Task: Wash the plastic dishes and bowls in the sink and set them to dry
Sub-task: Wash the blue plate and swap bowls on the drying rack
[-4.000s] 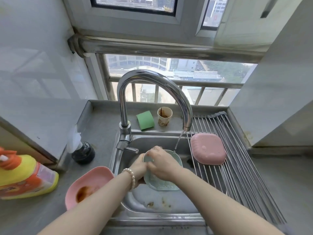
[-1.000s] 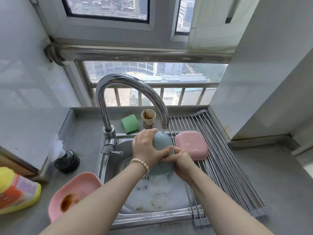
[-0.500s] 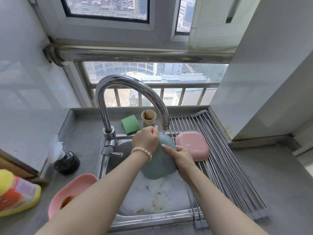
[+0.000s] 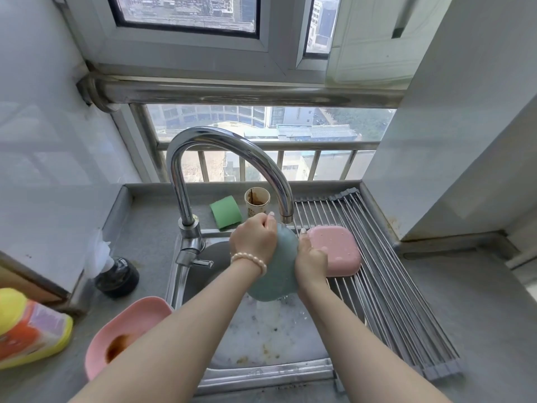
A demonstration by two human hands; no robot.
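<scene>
Plate: the blue-green plate stands on edge over the sink, right under the tap.
Grip: left hand clasps its top rim; right hand grasps its right edge.
Doing it well: turn it slowly under the spout, rinsing both faces, before racking beside the pink dish.
Hidden: plate's front face; water stream hard to see.

Only one view is given: a wide-angle head cam, worn above the sink, aimed fwd and down. The sink, tap and counter are seen close up; the window is caught at top. Edges are bent by the lens. No 2nd view is shared.
</scene>
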